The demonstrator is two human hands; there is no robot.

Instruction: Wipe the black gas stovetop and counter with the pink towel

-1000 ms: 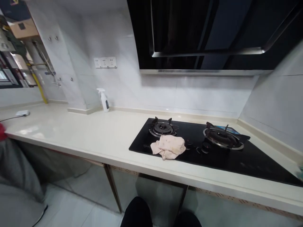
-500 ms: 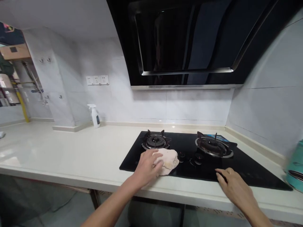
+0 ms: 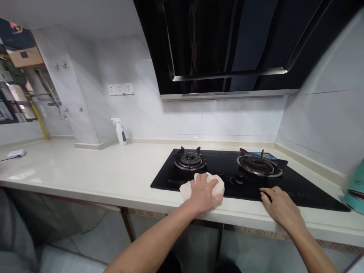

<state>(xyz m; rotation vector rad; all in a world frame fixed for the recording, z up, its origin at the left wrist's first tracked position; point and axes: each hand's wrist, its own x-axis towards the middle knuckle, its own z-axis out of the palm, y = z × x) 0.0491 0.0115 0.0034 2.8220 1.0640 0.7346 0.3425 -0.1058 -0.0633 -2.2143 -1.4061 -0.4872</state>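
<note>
The left hand (image 3: 203, 193) now presses flat on the soft pale cloth (image 3: 216, 184), which has slid to the shiny black glass stove's (image 3: 295, 185) front edge. The right hand (image 3: 280, 208) rests open beside it, its grip empty.

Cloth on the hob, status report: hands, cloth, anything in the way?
Left hand pressed flat on cloth, front edge of hob. Right hand resting on hob's front rim, empty. Knobs just behind the cloth.
</note>
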